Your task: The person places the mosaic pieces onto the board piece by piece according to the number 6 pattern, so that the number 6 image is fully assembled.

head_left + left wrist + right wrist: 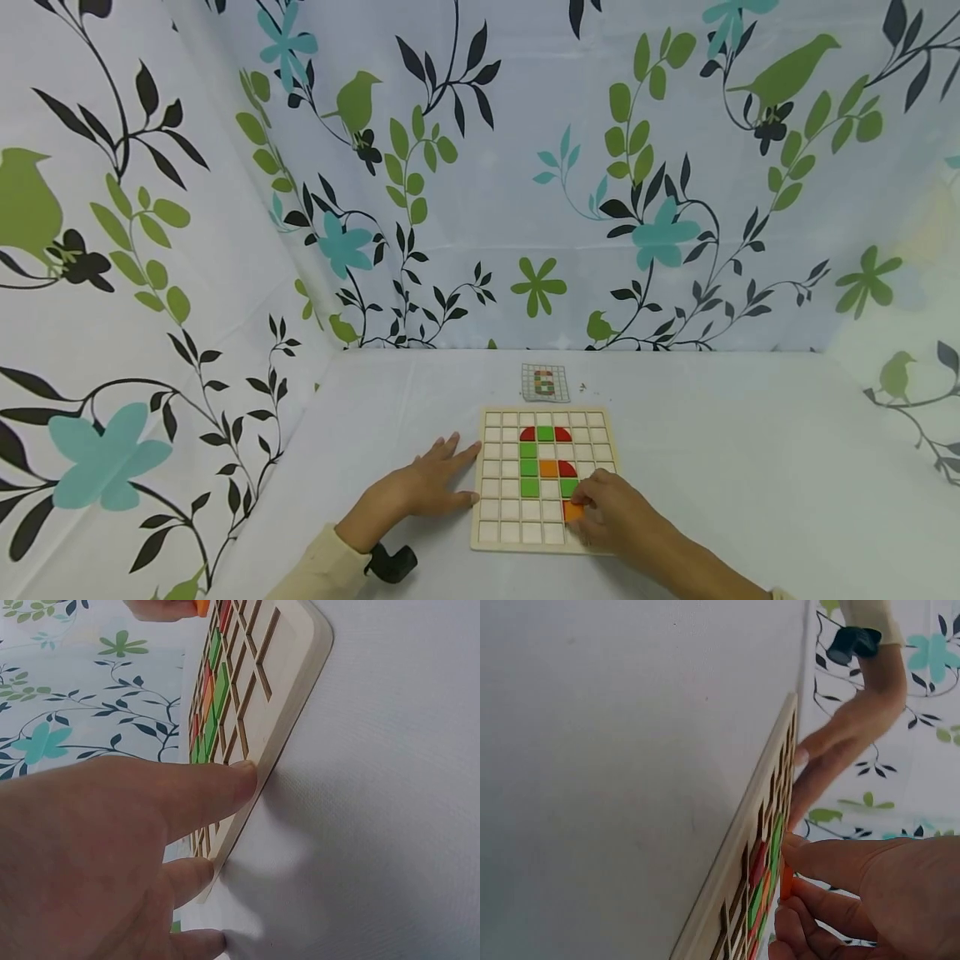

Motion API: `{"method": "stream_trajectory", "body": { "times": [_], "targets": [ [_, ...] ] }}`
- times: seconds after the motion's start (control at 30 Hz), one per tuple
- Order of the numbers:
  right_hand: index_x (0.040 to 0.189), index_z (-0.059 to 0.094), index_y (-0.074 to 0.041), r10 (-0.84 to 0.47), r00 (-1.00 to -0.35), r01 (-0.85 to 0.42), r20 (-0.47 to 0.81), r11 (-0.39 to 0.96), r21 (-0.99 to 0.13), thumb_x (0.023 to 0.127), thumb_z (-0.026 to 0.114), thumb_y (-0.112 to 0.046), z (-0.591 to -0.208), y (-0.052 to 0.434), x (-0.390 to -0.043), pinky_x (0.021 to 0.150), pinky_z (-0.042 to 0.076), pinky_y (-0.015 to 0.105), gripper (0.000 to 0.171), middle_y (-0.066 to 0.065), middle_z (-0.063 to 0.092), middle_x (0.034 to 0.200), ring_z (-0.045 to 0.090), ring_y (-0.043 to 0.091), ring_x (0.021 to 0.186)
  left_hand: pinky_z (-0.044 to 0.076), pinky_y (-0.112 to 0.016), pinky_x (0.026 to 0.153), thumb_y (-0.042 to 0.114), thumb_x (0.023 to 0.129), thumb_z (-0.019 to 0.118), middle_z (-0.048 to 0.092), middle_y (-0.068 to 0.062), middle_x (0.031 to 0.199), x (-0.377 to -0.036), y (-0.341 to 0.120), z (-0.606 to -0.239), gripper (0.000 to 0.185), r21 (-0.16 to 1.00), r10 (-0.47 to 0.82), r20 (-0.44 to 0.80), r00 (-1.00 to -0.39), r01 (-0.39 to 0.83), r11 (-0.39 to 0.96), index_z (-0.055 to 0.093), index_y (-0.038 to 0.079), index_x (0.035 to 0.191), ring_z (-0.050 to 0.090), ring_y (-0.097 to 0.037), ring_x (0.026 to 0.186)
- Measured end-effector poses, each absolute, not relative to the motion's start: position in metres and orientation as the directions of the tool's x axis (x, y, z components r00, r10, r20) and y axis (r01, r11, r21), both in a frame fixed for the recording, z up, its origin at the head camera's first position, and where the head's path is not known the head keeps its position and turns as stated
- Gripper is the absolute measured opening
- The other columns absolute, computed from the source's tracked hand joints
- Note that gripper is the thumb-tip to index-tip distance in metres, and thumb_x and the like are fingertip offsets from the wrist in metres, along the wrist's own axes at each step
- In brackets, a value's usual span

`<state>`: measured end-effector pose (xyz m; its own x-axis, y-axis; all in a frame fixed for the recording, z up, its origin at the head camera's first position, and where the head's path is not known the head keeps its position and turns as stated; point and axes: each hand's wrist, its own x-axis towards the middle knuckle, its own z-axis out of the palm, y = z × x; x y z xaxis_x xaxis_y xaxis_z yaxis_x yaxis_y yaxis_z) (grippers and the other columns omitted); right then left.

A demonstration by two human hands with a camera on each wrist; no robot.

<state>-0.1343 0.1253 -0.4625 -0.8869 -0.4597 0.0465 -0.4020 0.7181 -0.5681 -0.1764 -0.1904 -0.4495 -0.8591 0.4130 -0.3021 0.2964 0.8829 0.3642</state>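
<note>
A wooden grid board (501, 533) lies flat on the white table, with red, green and orange tiles set in several of its squares. My right hand (618, 515) pinches an orange square tile (573, 511) between thumb and fingers at the board's lower right. In the right wrist view that orange tile (786, 883) stands tilted on edge over the grid. On the board's left side, my left hand (431, 486) lies with fingers spread. Its thumb (225, 787) touches the rim in the left wrist view. A green tile (569, 487) sits just above the pinched one.
Behind the board lies a small card (545, 383) printed with a grid and a coloured tile pattern. Tiny specks (582, 387) are beside it. Patterned cloth (480, 292) hangs at the back and left. A dark band with a device (393, 564) is on the left wrist.
</note>
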Motion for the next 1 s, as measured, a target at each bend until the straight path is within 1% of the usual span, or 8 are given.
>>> {"method": "stream_trajectory", "body": {
  "times": [0.07, 0.2, 0.27, 0.4, 0.63, 0.73, 0.83, 1.0],
  "targets": [
    [0.089, 0.07, -0.017, -0.487, -0.871, -0.443, 0.068, 0.717, -0.539, 0.083, 0.077, -0.013, -0.465, 0.118, -0.136, 0.07, 0.048, 0.025, 0.01, -0.01, 0.049, 0.082, 0.047, 0.009, 0.08, 0.022, -0.065, 0.112, 0.049, 0.095, 0.064, 0.021, -0.017, 0.163, -0.176, -0.19, -0.449, 0.076, 0.367, 0.413, -0.302, -0.859, 0.295, 0.882, 0.034, 0.019, 0.158, 0.016, -0.04, 0.148],
    [0.087, 0.069, -0.016, -0.531, -0.841, -0.507, 0.105, 0.705, -0.496, 0.084, 0.078, -0.014, -0.465, 0.11, -0.137, 0.067, 0.044, 0.023, 0.01, -0.01, 0.046, 0.08, 0.045, 0.01, 0.08, 0.023, -0.065, 0.111, 0.049, 0.095, 0.064, 0.021, -0.017, 0.163, -0.176, -0.191, -0.449, 0.076, 0.364, 0.409, -0.303, -0.861, 0.293, 0.884, 0.034, 0.02, 0.158, 0.017, -0.04, 0.148],
    [0.087, 0.069, -0.016, -0.541, -0.833, -0.526, 0.116, 0.708, -0.471, 0.084, 0.079, -0.015, -0.465, 0.107, -0.138, 0.067, 0.043, 0.022, 0.011, -0.011, 0.045, 0.081, 0.044, 0.01, 0.081, 0.023, -0.065, 0.111, 0.05, 0.095, 0.064, 0.021, -0.017, 0.163, -0.176, -0.191, -0.449, 0.076, 0.363, 0.406, -0.303, -0.862, 0.289, 0.886, 0.034, 0.021, 0.158, 0.017, -0.04, 0.148],
    [0.086, 0.068, -0.016, -0.547, -0.829, -0.538, 0.117, 0.721, -0.437, 0.083, 0.081, -0.017, -0.463, 0.103, -0.138, 0.067, 0.043, 0.024, 0.014, -0.012, 0.044, 0.08, 0.044, 0.012, 0.082, 0.023, -0.064, 0.112, 0.05, 0.094, 0.064, 0.021, -0.016, 0.163, -0.176, -0.192, -0.45, 0.076, 0.362, 0.407, -0.297, -0.864, 0.292, 0.885, 0.034, 0.021, 0.158, 0.017, -0.04, 0.148],
    [0.08, 0.065, -0.017, -0.566, -0.811, -0.575, 0.148, 0.725, -0.378, 0.082, 0.081, -0.012, -0.462, 0.102, -0.143, 0.066, 0.042, 0.024, 0.016, -0.011, 0.041, 0.077, 0.043, 0.012, 0.076, 0.023, -0.063, 0.112, 0.051, 0.095, 0.064, 0.021, -0.015, 0.163, -0.175, -0.191, -0.451, 0.076, 0.364, 0.403, -0.296, -0.866, 0.288, 0.886, 0.034, 0.021, 0.158, 0.017, -0.039, 0.148],
    [0.081, 0.065, -0.016, -0.577, -0.803, -0.586, 0.15, 0.719, -0.374, 0.083, 0.082, -0.013, -0.461, 0.102, -0.145, 0.066, 0.042, 0.024, 0.017, -0.011, 0.04, 0.078, 0.043, 0.011, 0.076, 0.022, -0.063, 0.112, 0.049, 0.095, 0.064, 0.021, -0.016, 0.163, -0.175, -0.191, -0.449, 0.076, 0.37, 0.406, -0.298, -0.864, 0.287, 0.883, 0.034, 0.021, 0.158, 0.016, -0.04, 0.148],
    [0.085, 0.067, -0.016, -0.586, -0.802, -0.58, 0.12, 0.712, -0.396, 0.083, 0.083, -0.017, -0.46, 0.102, -0.146, 0.068, 0.044, 0.025, 0.017, -0.012, 0.042, 0.08, 0.044, 0.01, 0.079, 0.022, -0.064, 0.112, 0.048, 0.095, 0.064, 0.021, -0.017, 0.163, -0.175, -0.19, -0.448, 0.075, 0.378, 0.411, -0.294, -0.863, 0.29, 0.879, 0.034, 0.02, 0.158, 0.017, -0.04, 0.148],
    [0.091, 0.07, -0.016, -0.595, -0.8, -0.568, 0.08, 0.706, -0.424, 0.084, 0.083, -0.018, -0.459, 0.1, -0.148, 0.072, 0.049, 0.026, 0.015, -0.012, 0.049, 0.084, 0.047, 0.009, 0.082, 0.021, -0.063, 0.113, 0.049, 0.095, 0.064, 0.021, -0.016, 0.163, -0.175, -0.191, -0.449, 0.076, 0.375, 0.403, -0.296, -0.866, 0.283, 0.883, 0.034, 0.021, 0.158, 0.016, -0.039, 0.149]
  ]
}}
